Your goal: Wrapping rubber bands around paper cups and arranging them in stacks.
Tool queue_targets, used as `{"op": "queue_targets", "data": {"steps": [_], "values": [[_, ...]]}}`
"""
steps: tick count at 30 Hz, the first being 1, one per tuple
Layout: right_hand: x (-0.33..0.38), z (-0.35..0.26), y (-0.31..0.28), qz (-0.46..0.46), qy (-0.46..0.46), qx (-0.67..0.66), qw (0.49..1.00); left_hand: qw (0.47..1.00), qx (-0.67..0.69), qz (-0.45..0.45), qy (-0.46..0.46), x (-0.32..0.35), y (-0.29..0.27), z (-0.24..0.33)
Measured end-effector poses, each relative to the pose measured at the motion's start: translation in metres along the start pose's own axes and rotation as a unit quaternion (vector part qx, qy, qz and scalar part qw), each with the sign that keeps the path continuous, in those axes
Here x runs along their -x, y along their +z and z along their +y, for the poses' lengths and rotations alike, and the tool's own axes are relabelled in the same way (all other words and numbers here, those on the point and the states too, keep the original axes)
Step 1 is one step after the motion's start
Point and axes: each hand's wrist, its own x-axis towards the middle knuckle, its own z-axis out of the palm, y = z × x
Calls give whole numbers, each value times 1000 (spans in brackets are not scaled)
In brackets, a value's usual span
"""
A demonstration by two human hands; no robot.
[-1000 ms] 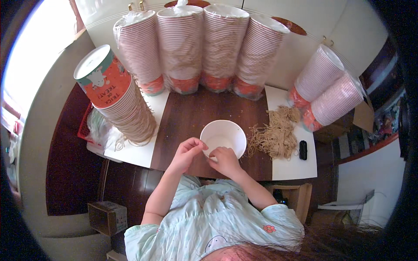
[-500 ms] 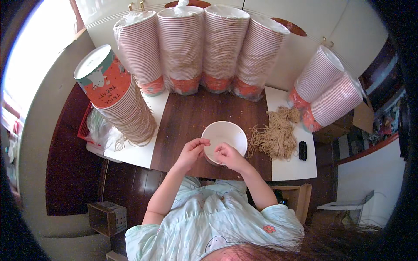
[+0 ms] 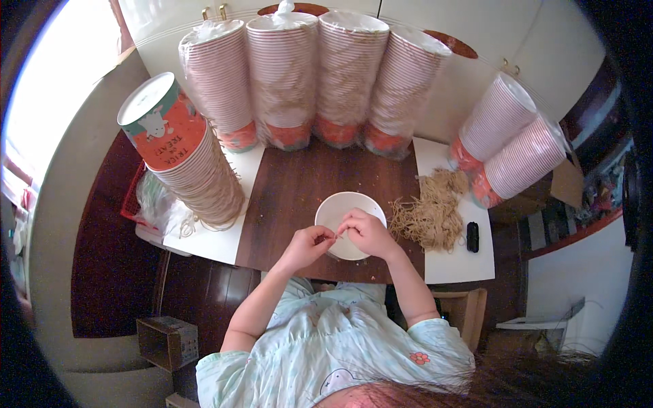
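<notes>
A round white paper tub (image 3: 332, 211) stands on the brown tabletop in front of me, its mouth facing up. Over its near half, my left hand (image 3: 308, 247) pinches thumb and fingers together. Close beside it, my right hand (image 3: 368, 235) is also pinched, with the fingertips of both hands almost meeting. Whatever lies between them is too small to make out. Just right of the tub is a loose heap of tan twine (image 3: 435, 211). At the left leans a tall stack of orange and green printed tubs (image 3: 194, 173) with twine hanging along their rims.
Several plastic-wrapped tub stacks (image 3: 286, 81) line the table's back edge. Two more wrapped stacks (image 3: 517, 160) lean at the right. A small black object (image 3: 473, 237) lies on the white right-hand strip. A red basket (image 3: 132, 197) with clear plastic sits at the left; cardboard boxes (image 3: 168, 340) are below.
My hands have come closer together over the tub. The left moved slightly right and down; the right shifted right and up, its fingers now bent downward toward the left fingertips.
</notes>
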Motion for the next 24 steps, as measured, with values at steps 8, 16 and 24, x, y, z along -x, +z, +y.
{"op": "queue_targets", "data": {"steps": [8,16,24], "values": [[4,-1,11,9,22,139,990,984,174,-29,-19,0,-7,-6],[5,3,20,56,13,158,986,976,217,-25,-19,1,-12,-14],[4,11,28,24,-10,131,991,972,231,-46,-7,-1,-12,-12]]}}
